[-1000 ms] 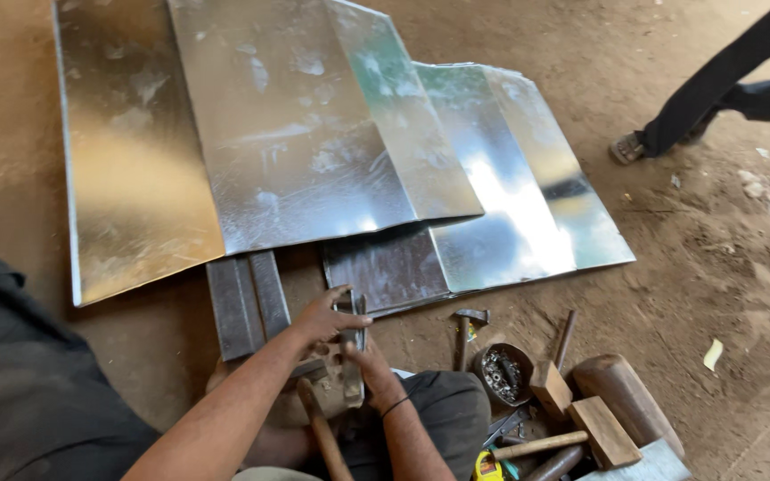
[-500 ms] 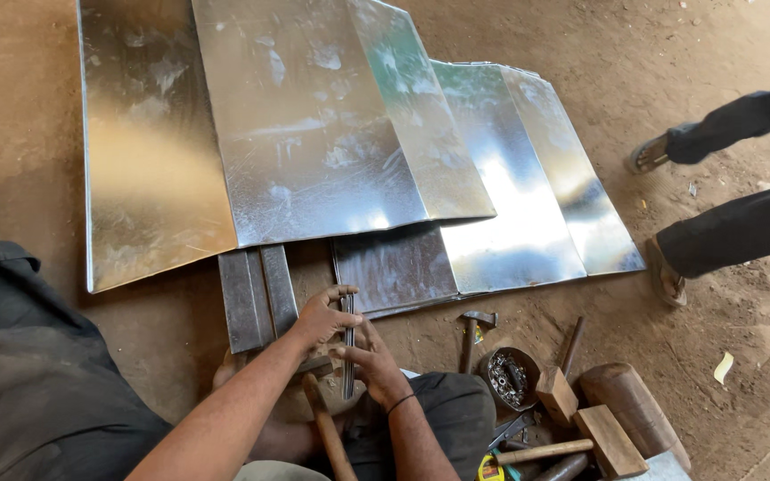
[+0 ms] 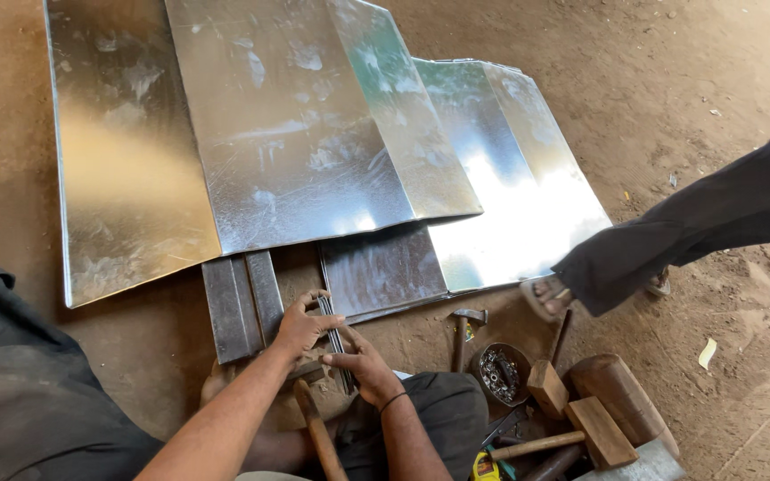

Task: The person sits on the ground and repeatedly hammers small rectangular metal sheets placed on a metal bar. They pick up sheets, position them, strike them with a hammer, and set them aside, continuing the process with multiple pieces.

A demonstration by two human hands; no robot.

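Observation:
My left hand (image 3: pixel 300 325) and my right hand (image 3: pixel 363 365) both hold a narrow dark metal strip (image 3: pixel 335 340) that runs from between the fingers toward my lap. The left hand grips its upper part, the right pinches it lower down. Just below the hands lies a wooden-handled hammer (image 3: pixel 315 435), its handle pointing to the bottom edge. To the left of my left hand sits a dark folded metal channel (image 3: pixel 241 305). Large shiny galvanised sheets (image 3: pixel 287 134) lie overlapped on the dirt floor beyond the hands.
Right of my knee are a small steel hammer (image 3: pixel 463 328), a round bowl of small metal parts (image 3: pixel 501 372), wooden mallets (image 3: pixel 581 419) and a yellow tape measure (image 3: pixel 485 468). Another person's leg and sandalled foot (image 3: pixel 572 289) step by the sheets' right corner.
The other person's leg has stepped in from the right to the sheets' corner. My hands stay on the strip, shifted slightly.

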